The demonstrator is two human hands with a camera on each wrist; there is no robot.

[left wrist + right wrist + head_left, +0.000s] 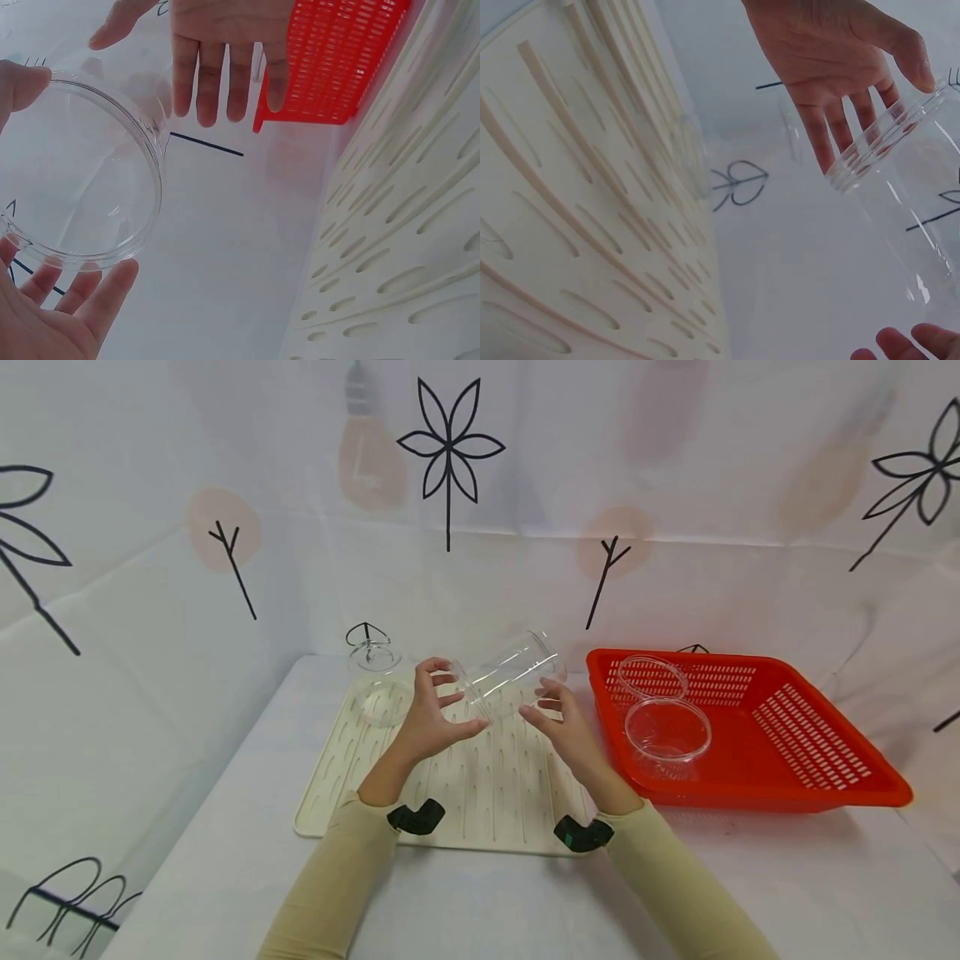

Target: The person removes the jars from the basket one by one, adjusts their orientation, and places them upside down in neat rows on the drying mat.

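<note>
A clear, see-through jar [510, 677] is tilted in the air above the cream mat in the head view. My left hand [429, 714] grips it around its lower left end, thumb and fingers spread across the ringed rim [889, 139]. Seen from the left wrist, the round end of the jar [90, 180] faces the camera between thumb and fingers. Close to the jar's other end is my right hand [573, 735], its fingers loosely bent. The left wrist view shows that right hand [232, 30] with fingers extended and nothing in its grasp.
Underneath is a cream ribbed mat [487, 810] on a white-covered table. Another clear jar [382, 702] stands at the mat's back left corner. To the right, a red plastic basket [750, 793] holds clear round-rimmed ware [667, 747]. A patterned white cloth [495, 593] hangs behind.
</note>
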